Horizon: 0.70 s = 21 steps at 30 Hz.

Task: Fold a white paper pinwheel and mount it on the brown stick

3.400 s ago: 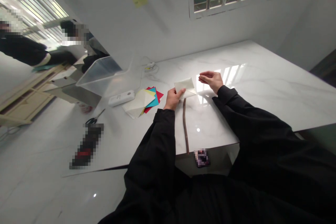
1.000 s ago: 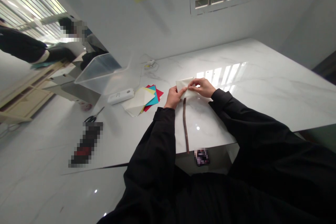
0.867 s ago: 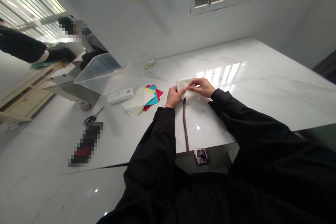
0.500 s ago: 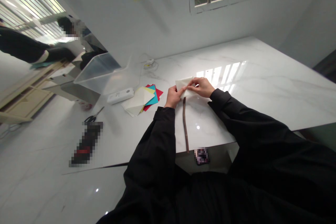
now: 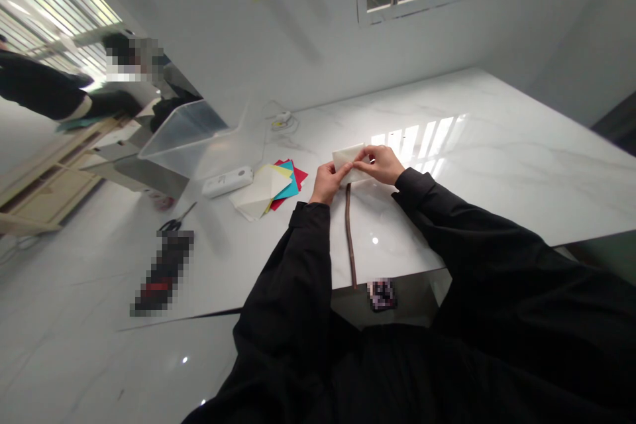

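Observation:
A small cream sheet of paper (image 5: 346, 156) is held between my two hands just above the table. My left hand (image 5: 328, 181) pinches its lower left part with thumb and fingers. At the right, my right hand (image 5: 381, 164) grips the same paper, its fingertips close to the left thumb. Below the paper a thin brown stick (image 5: 350, 232) lies on the table, its far end by the paper and its near end at the table edge. Whether the stick touches the paper cannot be made out.
Left of my hands lie coloured paper sheets (image 5: 287, 182), a white oblong device (image 5: 227, 181), scissors (image 5: 173, 222) and a blurred dark object (image 5: 163, 273). A clear plastic bin (image 5: 186, 139) stands behind them. Another person (image 5: 44, 83) is at the far left.
Both hands keep hold of the paper. The right fingertips have shifted very slightly; the stick and other things on the table stay put.

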### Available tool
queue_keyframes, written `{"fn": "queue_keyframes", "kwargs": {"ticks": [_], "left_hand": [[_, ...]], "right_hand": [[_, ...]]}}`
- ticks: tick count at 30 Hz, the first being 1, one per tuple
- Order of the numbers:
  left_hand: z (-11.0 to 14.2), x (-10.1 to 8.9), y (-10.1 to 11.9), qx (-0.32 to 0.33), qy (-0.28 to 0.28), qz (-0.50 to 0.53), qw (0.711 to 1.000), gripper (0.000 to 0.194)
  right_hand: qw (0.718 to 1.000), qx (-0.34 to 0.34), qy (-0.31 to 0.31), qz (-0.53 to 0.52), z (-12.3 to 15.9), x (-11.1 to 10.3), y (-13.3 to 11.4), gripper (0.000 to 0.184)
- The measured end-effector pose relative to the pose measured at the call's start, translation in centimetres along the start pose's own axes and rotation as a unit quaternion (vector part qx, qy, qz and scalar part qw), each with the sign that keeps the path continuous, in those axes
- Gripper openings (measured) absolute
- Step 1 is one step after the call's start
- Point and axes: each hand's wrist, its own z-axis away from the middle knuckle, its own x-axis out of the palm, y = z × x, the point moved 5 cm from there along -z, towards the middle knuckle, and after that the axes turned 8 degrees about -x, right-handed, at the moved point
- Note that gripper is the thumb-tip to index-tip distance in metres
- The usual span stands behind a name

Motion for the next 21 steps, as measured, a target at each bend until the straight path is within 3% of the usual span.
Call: {"fn": "queue_keyframes", "kwargs": {"ticks": [17,19,21], "left_hand": [[-0.21,-0.1,-0.3,0.002,0.024,0.021,0.999,0.063],[-0.18,-0.09,-0.29,0.003,0.024,0.024,0.999,0.063],[-0.13,-0.1,-0.27,0.003,0.028,0.026,0.999,0.063]], "right_hand": [[0.999,-0.02,0.023,-0.03,0.14,0.42,0.22,0.015],[0.998,-0.028,0.036,-0.053,0.21,0.47,0.15,0.02],[0.995,-0.033,0.048,-0.079,0.34,0.41,-0.1,0.037]]}}
